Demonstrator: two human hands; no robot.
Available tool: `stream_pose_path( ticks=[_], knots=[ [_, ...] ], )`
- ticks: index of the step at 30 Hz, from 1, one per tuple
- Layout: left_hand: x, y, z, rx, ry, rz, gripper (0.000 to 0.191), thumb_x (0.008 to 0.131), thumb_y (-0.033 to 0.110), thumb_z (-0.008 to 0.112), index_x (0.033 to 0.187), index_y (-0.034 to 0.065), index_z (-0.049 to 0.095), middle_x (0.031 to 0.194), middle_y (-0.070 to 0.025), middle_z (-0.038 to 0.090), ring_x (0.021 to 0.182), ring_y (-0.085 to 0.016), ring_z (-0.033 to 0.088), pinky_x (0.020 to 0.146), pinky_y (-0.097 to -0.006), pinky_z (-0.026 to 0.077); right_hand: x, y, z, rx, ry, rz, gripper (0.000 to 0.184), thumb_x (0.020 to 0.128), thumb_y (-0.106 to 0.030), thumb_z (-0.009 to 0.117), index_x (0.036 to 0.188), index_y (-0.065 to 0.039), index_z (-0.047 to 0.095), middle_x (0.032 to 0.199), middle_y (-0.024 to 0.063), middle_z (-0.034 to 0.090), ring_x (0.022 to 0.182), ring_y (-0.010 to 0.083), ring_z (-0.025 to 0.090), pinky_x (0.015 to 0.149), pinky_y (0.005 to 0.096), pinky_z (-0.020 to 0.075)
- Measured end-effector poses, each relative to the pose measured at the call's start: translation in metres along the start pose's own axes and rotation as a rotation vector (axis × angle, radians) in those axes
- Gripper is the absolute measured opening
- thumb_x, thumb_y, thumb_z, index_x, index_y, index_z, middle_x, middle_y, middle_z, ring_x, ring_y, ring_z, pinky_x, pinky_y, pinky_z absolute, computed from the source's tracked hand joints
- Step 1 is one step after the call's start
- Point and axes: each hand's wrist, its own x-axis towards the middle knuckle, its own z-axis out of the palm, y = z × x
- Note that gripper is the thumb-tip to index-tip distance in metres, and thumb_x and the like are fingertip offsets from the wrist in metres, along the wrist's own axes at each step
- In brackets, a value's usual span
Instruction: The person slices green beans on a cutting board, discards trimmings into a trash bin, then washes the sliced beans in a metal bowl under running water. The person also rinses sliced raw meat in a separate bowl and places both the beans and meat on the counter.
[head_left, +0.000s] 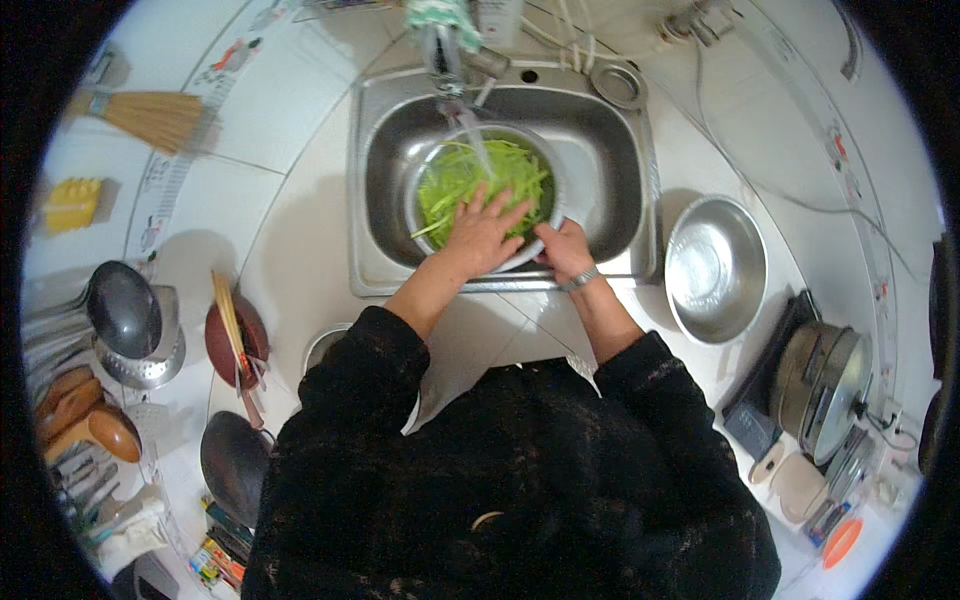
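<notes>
A round metal basin (562, 169) stands in the stainless steel sink (645, 150), filled with green leafy stems or cut vegetable stalks (517, 161) in water. From the faucet (442, 67), partly wrapped in a green and white cloth, water runs onto the greens. My left hand (484, 236) lies palm down with spread fingers on the greens at the near side of the basin. At the basin's near right rim, my right hand (564, 247) grips the edge; a metal watch or bracelet is on that wrist.
An empty metal bowl (716, 270) stands on the counter right of the sink. A sink strainer (616, 84) lies at its back right corner. A reddish-brown container (225, 345) with chopsticks and a wok (234, 465) are at left. A lidded steamer pot (821, 390) is at right.
</notes>
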Motion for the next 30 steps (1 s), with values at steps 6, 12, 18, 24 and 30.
stream_pose_path(
  ticks=[6, 12, 18, 24, 30],
  knots=[
    [0.001, -0.050, -0.032, -0.212, 0.292, -0.015, 0.054, 0.086, 0.030, 0.066, 0.134, 0.0091, 0.052, 0.146, -0.0196, 0.038, 0.135, -0.039, 0.036, 0.113, -0.0444, 0.030, 0.002, -0.011, -0.016, -0.036, -0.045, -0.002, 0.016, 0.088, -0.011, 0.055, 0.099, -0.002, 0.064, 0.078, 0.0036, 0.067, 0.060, 0.0115, 0.061, 0.048, 0.0238, 0.0486],
    [0.023, -0.036, -0.046, -0.148, 0.281, -0.166, 0.107, 0.071, 0.052, 0.075, 0.150, 0.0048, 0.020, 0.147, -0.0274, 0.032, 0.136, -0.041, 0.033, 0.113, -0.0471, 0.028, -0.006, -0.018, -0.018, -0.003, -0.020, 0.016, 0.017, 0.088, -0.011, 0.055, 0.099, -0.001, 0.062, 0.078, 0.0043, 0.066, 0.057, 0.0111, 0.060, 0.046, 0.0235, 0.0478],
    [0.042, 0.028, -0.033, -0.235, 0.066, -0.281, 0.108, 0.067, 0.041, 0.078, 0.151, 0.0108, 0.018, 0.144, -0.0220, 0.040, 0.128, -0.039, 0.043, 0.105, -0.0547, 0.033, -0.002, -0.017, -0.021, -0.033, -0.041, -0.011, 0.017, 0.089, -0.015, 0.056, 0.099, -0.002, 0.062, 0.078, 0.0031, 0.065, 0.058, 0.0110, 0.060, 0.047, 0.0234, 0.0503],
    [0.051, -0.005, -0.040, -0.185, 0.015, -0.414, 0.091, 0.072, 0.028, 0.074, 0.148, 0.0094, 0.027, 0.123, -0.0266, 0.057, 0.109, -0.042, 0.058, 0.094, -0.0473, 0.046, -0.004, -0.021, -0.033, -0.035, 0.021, -0.025, 0.022, 0.088, -0.011, 0.054, 0.105, 0.001, 0.061, 0.083, 0.0052, 0.067, 0.061, 0.0124, 0.062, 0.048, 0.0248, 0.0508],
    [0.049, -0.035, -0.039, -0.544, 0.268, -0.346, 0.073, 0.076, 0.023, 0.071, 0.141, 0.0078, 0.042, 0.114, -0.0232, 0.063, 0.105, -0.039, 0.062, 0.091, -0.0422, 0.050, 0.002, -0.028, -0.036, -0.056, -0.050, -0.080, 0.022, 0.087, -0.010, 0.053, 0.104, 0.001, 0.062, 0.081, 0.0045, 0.067, 0.061, 0.0115, 0.062, 0.048, 0.0255, 0.0501]
  ],
)
